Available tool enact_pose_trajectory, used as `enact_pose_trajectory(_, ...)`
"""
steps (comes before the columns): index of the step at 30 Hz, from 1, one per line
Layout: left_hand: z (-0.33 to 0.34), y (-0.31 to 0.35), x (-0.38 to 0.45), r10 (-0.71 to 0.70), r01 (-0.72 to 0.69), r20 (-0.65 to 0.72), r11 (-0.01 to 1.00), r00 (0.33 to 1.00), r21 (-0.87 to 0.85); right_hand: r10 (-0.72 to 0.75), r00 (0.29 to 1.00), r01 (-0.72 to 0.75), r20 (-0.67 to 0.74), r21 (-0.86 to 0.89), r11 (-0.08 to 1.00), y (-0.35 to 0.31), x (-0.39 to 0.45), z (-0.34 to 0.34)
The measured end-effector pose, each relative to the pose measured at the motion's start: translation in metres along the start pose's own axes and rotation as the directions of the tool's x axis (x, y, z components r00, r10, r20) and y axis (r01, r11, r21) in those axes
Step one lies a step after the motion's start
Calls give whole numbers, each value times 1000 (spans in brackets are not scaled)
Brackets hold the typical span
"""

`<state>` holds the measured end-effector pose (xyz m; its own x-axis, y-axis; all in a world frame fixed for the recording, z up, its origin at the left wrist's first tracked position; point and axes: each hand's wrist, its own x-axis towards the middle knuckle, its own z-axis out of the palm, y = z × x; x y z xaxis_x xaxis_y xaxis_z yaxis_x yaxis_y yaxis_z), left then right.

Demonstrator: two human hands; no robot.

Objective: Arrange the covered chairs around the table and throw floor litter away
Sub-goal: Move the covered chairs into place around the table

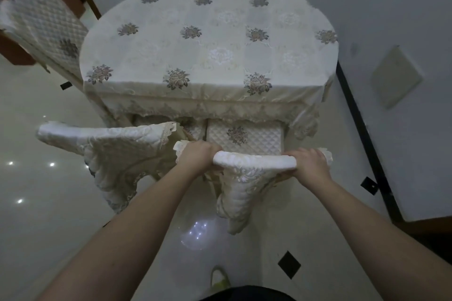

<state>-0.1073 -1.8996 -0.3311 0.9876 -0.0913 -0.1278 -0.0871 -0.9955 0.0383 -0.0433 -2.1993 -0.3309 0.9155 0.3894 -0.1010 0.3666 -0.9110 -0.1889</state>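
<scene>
Currently both hands clenched on one chair (254, 162) top rail: left hand (195, 156), right hand (308, 163). Seat tucked under bench (210, 44).

Camera: on the person's head.
Looks: forward and down, 12 o'clock, at the table (210, 39).
Near: arms close, floor (36, 129) below.

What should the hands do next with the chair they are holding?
Probably push it a bit further in: both hands, left and right, grip the top rail of the cream quilted covered chair, whose seat is only partly under the floral-clothed table.
</scene>
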Motion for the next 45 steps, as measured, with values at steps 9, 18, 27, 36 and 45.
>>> enact_pose_trajectory(9,-9,-14,40,-4,6,34,998,999,-70,35,999,-36,-21,-24,999,3,40,0)
enact_pose_trajectory(18,-13,-11,66,-58,60,15,987,998,-147,4,1000,-4,22,-36,999,22,75,-7)
enact_pose_trajectory(27,-9,-16,84,-107,103,-15,978,994,-182,-32,999,32,0,-21,999,31,97,-6)
enact_pose_trajectory(36,-13,-11,78,-133,129,-17,983,991,-131,-39,996,43,79,-44,998,27,97,-12)
enact_pose_trajectory(45,-24,-17,69,20,-19,17,998,1000,-61,-66,976,79,208,-58,995,-31,79,-26)
